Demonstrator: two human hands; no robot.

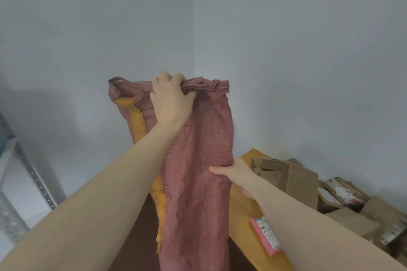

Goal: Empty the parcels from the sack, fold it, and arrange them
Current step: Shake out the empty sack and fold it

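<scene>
The sack [193, 160] hangs upright in front of me, its long axis running straight down from my left hand [169, 97], whose grip is bunched tight round the top hem. My right hand [236, 172] sits lower, thumb and fingers pinching the sack's right edge about halfway down. It hangs limp and looks emptied, so I judge folding comes next, top brought down toward the lower grip. Right of that hand, on the tabletop [244, 233], lie a heap of brown parcels [304, 182], too jumbled to count, and one pink parcel [266, 235].
</scene>
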